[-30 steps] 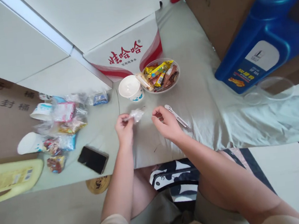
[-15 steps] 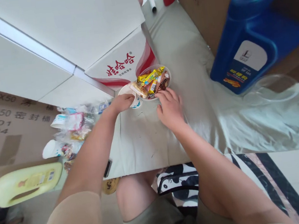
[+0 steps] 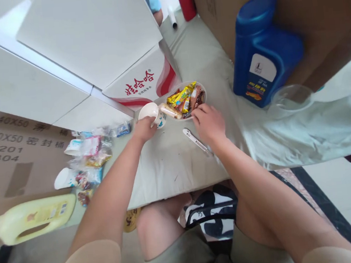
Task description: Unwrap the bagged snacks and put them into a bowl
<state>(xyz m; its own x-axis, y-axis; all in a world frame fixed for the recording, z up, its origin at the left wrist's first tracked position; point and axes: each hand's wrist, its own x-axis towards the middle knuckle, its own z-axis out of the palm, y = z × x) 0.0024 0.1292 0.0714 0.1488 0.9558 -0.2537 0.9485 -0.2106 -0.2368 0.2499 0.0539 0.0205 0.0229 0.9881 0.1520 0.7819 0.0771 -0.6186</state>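
Observation:
My left hand (image 3: 145, 128) is closed around the rim of a white paper cup (image 3: 148, 110) with a blue pattern, its mouth tilted toward me. Just right of the cup stands a clear round plastic bowl (image 3: 204, 90) full of wrapped snacks (image 3: 182, 97), in yellow, red and brown packets. A pale wrapped snack (image 3: 171, 111) lies across the bowl's left edge, beside the cup. My right hand (image 3: 209, 121) has its bent fingers on the bowl's near right rim; its fingertips are partly hidden. A white utility knife (image 3: 195, 140) lies on the cloth below that hand.
White cartons (image 3: 139, 85) stand behind the cup. On the left are snack packets (image 3: 91, 146), paper cups (image 3: 64, 178) and a pale yellow jug (image 3: 34, 217). A blue bottle (image 3: 260, 55) and a clear lid (image 3: 293, 98) sit at right. Part of another person (image 3: 151, 2) shows at the top.
My right hand and the bowl have shifted slightly right, uncovering the utility knife. The pale wrapped snack no longer overlaps the cup's mouth, and the cup now tilts more toward me.

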